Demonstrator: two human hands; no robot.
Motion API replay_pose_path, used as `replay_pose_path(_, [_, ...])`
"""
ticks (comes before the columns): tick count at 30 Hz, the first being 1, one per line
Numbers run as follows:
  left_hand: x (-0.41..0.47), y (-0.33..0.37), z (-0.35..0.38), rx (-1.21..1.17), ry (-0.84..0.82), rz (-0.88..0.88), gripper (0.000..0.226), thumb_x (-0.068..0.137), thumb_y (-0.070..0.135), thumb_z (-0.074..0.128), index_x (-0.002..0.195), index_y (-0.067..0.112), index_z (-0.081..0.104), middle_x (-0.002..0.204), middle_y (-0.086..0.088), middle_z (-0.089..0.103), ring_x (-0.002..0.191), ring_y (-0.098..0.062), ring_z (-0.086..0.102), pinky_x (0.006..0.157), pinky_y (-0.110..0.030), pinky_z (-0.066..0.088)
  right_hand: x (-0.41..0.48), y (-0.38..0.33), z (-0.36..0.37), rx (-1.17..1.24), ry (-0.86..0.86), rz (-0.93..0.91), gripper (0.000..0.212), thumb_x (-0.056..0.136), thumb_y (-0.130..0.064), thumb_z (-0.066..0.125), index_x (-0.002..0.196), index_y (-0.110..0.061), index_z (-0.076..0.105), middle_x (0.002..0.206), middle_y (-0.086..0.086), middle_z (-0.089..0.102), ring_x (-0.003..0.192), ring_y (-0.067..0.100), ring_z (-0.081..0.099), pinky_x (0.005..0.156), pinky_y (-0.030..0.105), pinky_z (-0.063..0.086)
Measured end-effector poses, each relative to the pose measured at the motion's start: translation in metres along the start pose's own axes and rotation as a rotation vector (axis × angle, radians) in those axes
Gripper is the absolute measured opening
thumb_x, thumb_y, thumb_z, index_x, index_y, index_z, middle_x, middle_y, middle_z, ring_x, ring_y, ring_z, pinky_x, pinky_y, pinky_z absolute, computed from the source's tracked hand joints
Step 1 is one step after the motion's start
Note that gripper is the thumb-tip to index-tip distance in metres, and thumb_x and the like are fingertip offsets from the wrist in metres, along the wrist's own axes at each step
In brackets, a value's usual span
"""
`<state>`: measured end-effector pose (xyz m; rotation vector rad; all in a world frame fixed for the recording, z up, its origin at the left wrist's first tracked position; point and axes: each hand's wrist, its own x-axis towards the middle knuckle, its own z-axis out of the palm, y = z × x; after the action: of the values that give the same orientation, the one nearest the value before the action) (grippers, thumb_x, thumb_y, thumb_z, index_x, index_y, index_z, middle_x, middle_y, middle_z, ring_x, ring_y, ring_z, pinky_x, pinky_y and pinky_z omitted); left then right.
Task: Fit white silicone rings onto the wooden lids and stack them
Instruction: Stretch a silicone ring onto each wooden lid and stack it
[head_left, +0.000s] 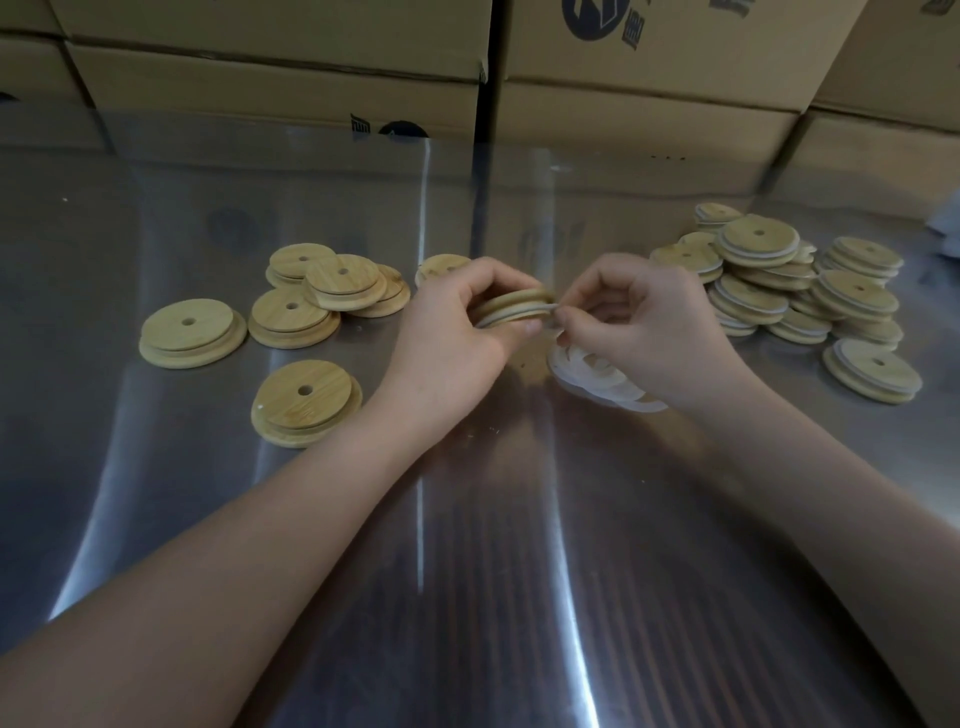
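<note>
I see left hand (457, 332) gripping a wooden lid (511, 306) edge-on — right hand (644, 322) pinching the white ring (540, 310) at its rim.

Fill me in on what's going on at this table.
A person is fitting a white silicone ring onto a wooden lid. The left hand grips the lid above the table while the right hand pinches the ring at its rim. Bare lids lie to the left, ringed lids are heaped on the right, loose rings beneath the right hand.

Left grip (457, 332), right grip (649, 322) bare; forearms (270, 514) bare, seemingly to elbows.
</note>
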<state>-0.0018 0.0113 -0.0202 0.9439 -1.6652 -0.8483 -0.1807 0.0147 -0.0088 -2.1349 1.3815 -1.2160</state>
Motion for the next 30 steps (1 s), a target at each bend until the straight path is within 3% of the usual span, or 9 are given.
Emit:
replay_pose_path(4, [-0.003, -0.001, 0.003, 0.042, 0.017, 0.005, 0.02, 0.081, 0.006, 0.074, 0.098, 0.015, 0.068, 0.091, 0.009, 0.067, 0.093, -0.011, 0.065, 0.088, -0.038, 0.054, -0.001, -0.001, -0.001, -0.089, -0.005, -0.102, 0.009, 0.083, -0.005, 0.072, 0.08, -0.013, 0.069, 0.074, -0.007, 0.067, 0.07, 0.008, 0.066, 0.067, 0.015, 0.049])
replay_pose_path(7, [-0.004, 0.001, 0.004, 0.015, 0.038, -0.009, 0.02, 0.084, 0.008, 0.072, 0.102, 0.017, 0.069, 0.094, 0.01, 0.067, 0.096, -0.009, 0.065, 0.091, -0.037, 0.053, -0.001, -0.002, -0.001, -0.085, 0.007, -0.144, 0.002, 0.084, -0.008, 0.072, 0.083, -0.008, 0.071, 0.076, -0.003, 0.068, 0.071, 0.01, 0.066, 0.068, 0.019, 0.051])
replay_pose_path(13, [-0.004, 0.002, 0.004, -0.113, 0.09, -0.038, 0.022, 0.086, 0.007, 0.071, 0.1, 0.024, 0.07, 0.098, 0.006, 0.07, 0.096, -0.006, 0.065, 0.087, -0.023, 0.053, 0.0, 0.0, 0.005, -0.064, 0.026, -0.11, 0.009, 0.082, -0.012, 0.075, 0.087, -0.011, 0.068, 0.081, -0.004, 0.068, 0.071, 0.011, 0.065, 0.068, 0.025, 0.054])
replay_pose_path(21, [-0.004, 0.003, 0.002, -0.164, 0.109, -0.096, 0.02, 0.083, 0.009, 0.074, 0.096, 0.023, 0.068, 0.1, -0.001, 0.072, 0.095, -0.009, 0.068, 0.088, -0.028, 0.056, -0.001, 0.0, 0.011, 0.0, 0.125, -0.116, 0.012, 0.083, -0.011, 0.071, 0.083, -0.022, 0.066, 0.077, -0.012, 0.066, 0.071, 0.005, 0.066, 0.068, 0.016, 0.05])
replay_pose_path(30, [-0.002, 0.011, 0.003, -0.08, 0.112, -0.083, 0.022, 0.082, 0.004, 0.074, 0.093, 0.022, 0.07, 0.095, 0.002, 0.072, 0.091, -0.005, 0.067, 0.088, -0.025, 0.054, 0.002, 0.001, 0.007, 0.186, 0.101, 0.054, 0.015, 0.079, -0.013, 0.07, 0.072, -0.025, 0.065, 0.075, 0.004, 0.074, 0.074, 0.021, 0.073, 0.07, 0.032, 0.058])
